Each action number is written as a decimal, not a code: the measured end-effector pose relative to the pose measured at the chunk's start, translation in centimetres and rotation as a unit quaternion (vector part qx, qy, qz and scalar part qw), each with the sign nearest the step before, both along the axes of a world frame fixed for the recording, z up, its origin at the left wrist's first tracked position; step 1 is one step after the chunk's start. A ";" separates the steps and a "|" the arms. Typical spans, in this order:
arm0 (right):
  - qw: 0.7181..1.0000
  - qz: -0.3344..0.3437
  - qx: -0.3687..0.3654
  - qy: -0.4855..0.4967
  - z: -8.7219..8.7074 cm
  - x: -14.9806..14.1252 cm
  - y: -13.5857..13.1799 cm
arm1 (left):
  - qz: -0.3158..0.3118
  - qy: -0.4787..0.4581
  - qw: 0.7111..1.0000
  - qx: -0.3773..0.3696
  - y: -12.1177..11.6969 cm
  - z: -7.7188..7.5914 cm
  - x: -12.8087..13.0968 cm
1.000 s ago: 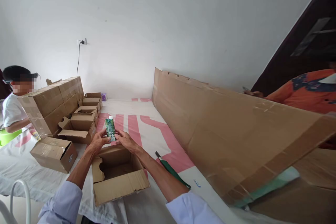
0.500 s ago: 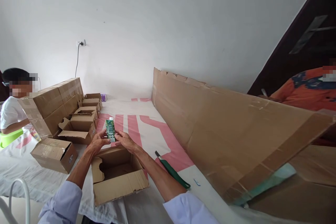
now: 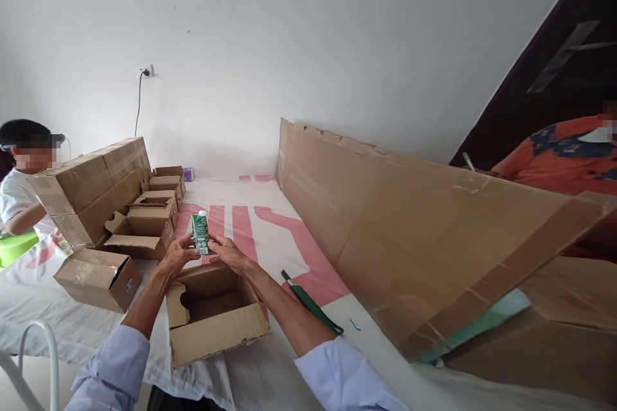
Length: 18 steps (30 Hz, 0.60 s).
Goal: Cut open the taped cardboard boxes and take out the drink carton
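A small green drink carton (image 3: 200,235) with a white cap stands upright between my two hands. My left hand (image 3: 179,255) closes on it from the left, low on its side. From the right, the fingers of my right hand (image 3: 228,253) press against the carton's other side. Just below the hands sits an open cardboard box (image 3: 219,334) with its flaps folded outward; the part of its inside that shows is bare cardboard. My forearms pass on either side of this box.
Left of my arm is a closed cardboard box (image 3: 99,277). Several open boxes (image 3: 139,234) line up behind it, beside stacked closed boxes (image 3: 91,183). A green-handled tool (image 3: 313,308) lies at right, before a long cardboard panel (image 3: 409,231). People sit at both sides.
The whole view has shifted slightly, with the scene a little higher in the picture. The carton stays between both hands above the open box.
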State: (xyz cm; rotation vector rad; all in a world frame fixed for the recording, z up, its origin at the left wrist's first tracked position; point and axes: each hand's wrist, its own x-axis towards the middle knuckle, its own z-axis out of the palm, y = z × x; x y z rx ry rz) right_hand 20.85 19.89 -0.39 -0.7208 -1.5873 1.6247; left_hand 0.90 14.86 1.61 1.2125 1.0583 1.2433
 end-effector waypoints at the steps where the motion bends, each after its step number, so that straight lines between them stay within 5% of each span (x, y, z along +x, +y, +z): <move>1: 1.000 0.002 -0.001 0.000 0.0 0.0 0.0 | 0.000 -0.001 1.000 -0.002 0.1 0.0 0.0; 18: 1.000 0.015 -0.006 0.007 0.2 0.4 -0.2 | 0.006 0.003 1.000 0.002 -0.4 0.2 0.2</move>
